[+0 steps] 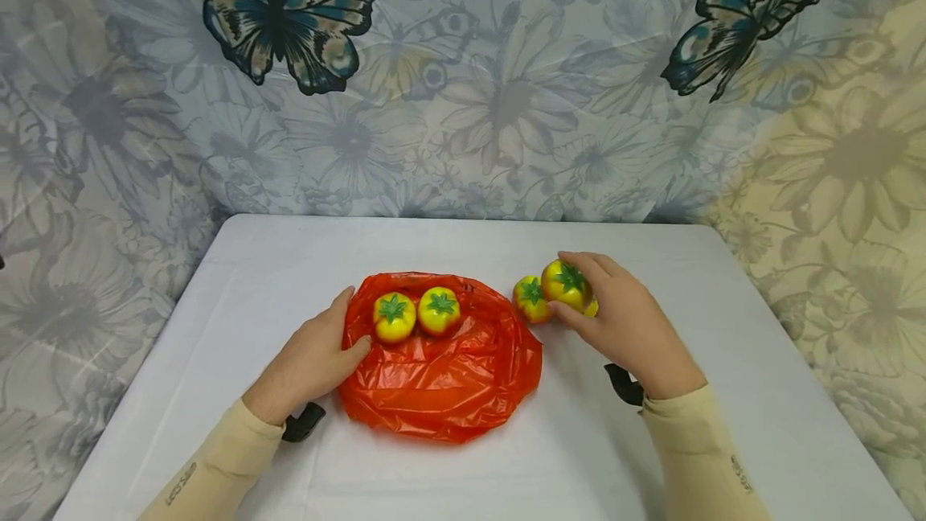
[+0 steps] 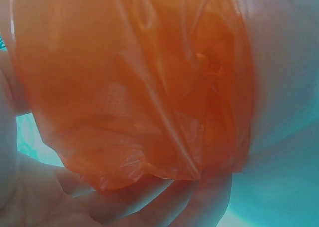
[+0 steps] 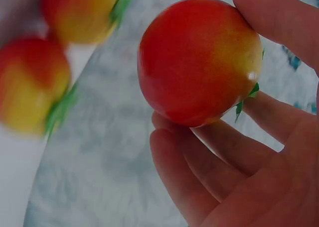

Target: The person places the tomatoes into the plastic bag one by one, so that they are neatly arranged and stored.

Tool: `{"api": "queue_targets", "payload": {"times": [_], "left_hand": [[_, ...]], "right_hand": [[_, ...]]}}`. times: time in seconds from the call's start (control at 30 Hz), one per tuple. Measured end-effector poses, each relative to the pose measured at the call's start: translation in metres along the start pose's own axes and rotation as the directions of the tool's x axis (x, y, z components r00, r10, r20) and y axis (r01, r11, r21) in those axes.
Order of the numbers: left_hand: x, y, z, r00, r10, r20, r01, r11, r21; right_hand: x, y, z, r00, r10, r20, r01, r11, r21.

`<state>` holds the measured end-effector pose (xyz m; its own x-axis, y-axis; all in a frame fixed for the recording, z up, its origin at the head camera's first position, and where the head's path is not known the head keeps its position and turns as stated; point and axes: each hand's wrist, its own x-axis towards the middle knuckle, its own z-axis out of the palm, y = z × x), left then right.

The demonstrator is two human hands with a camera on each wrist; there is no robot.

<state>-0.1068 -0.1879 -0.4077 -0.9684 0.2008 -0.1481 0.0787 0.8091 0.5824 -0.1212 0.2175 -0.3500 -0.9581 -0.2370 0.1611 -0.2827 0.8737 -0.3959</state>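
Observation:
A crinkled red plastic bag point(image 1: 448, 384) lies on the white table. My left hand point(image 1: 311, 356) holds its left side, thumb on top and fingers at the edge; the left wrist view shows the fingers against the bag film point(image 2: 129, 97). Two red-yellow toy tomatoes with green star-shaped leaves, the left one point(image 1: 394, 317) and the right one point(image 1: 439, 311), sit at the bag's upper part. Right of the bag, my right hand point(image 1: 618, 312) grips another toy tomato point(image 3: 199, 62) between thumb and fingers. Beside it is one toy tomato point(image 1: 531, 300), and another point(image 1: 592, 308) is mostly hidden.
The white table point(image 1: 289, 256) reaches back to a wall covering point(image 1: 506, 119) printed with flowers and butterflies. Black straps point(image 1: 304, 422) show at both wrists. The far table edge runs close to the wall.

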Motion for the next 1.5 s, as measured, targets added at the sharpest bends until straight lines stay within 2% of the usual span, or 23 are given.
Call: {"api": "queue_targets", "payload": {"times": [0.33,0.53,0.67,0.9,1.17,1.5], "left_hand": [[-0.001,-0.003,-0.001,0.999,0.032,-0.019,-0.033,0.999,-0.011],[-0.001,-0.007,-0.002,0.999,0.037,-0.017,-0.037,0.999,-0.018],[-0.001,-0.005,-0.003,1.000,0.025,0.001,-0.025,0.999,-0.026],[0.001,-0.004,-0.003,0.999,0.033,0.005,-0.033,0.999,-0.027],[0.001,-0.005,-0.005,0.999,0.025,0.024,-0.024,0.999,-0.041],[0.002,-0.005,-0.005,0.999,0.021,0.029,-0.020,0.999,-0.044]], "right_hand": [[0.006,-0.053,0.034,0.985,-0.159,0.066,0.159,0.987,0.010],[0.009,-0.092,0.057,0.963,-0.233,0.138,0.232,0.972,0.026],[0.008,-0.109,0.071,0.942,-0.288,0.171,0.286,0.957,0.034],[0.007,-0.127,0.086,0.909,-0.358,0.212,0.363,0.932,0.020],[0.004,-0.141,0.102,0.887,-0.360,0.290,0.367,0.930,0.033],[0.004,-0.152,0.118,0.865,-0.394,0.312,0.403,0.914,0.039]]}}
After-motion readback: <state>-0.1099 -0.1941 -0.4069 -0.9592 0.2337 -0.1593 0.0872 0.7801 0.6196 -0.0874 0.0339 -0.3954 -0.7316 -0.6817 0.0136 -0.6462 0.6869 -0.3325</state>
